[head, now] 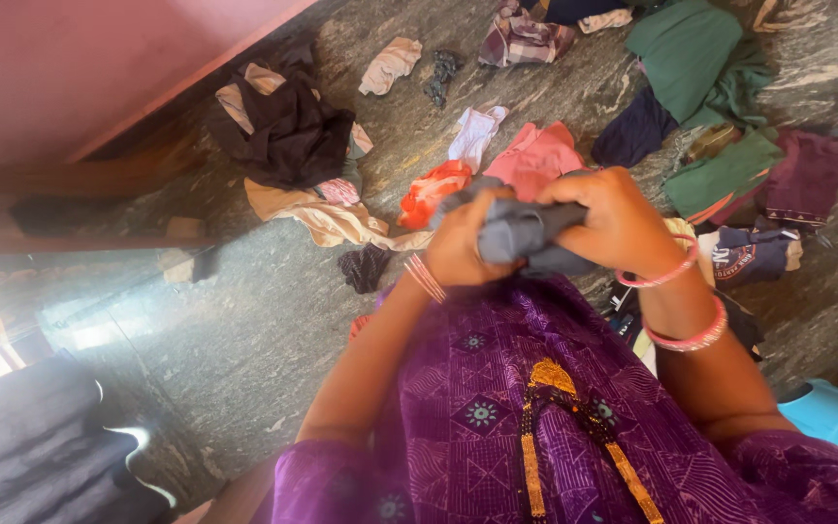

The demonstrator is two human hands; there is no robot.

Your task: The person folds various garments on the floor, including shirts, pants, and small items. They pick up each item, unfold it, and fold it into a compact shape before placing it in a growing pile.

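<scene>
**Both hands bunched on a grey cloth**

At the far left a dark bundle (41,446) sits at the picture's lower edge, and beyond it a black garment (288,131) lies heaped on the stone floor (235,330), with a beige cloth (327,218) just beside it. Moving right, an orange cloth (434,189) and a pink shirt (535,155) lie near each other on the floor.

Your left hand (463,243) closes its fingers around the left end of the grey cloth (521,233), which you hold in front of your chest, above the floor. The cloth is rolled up, its long axis running left to right between your hands. Your right hand (613,218) grips the right end from above, fingers curled over it.

Further right, green clothes (695,58) and a maroon cloth (812,170) lie spread out.
</scene>
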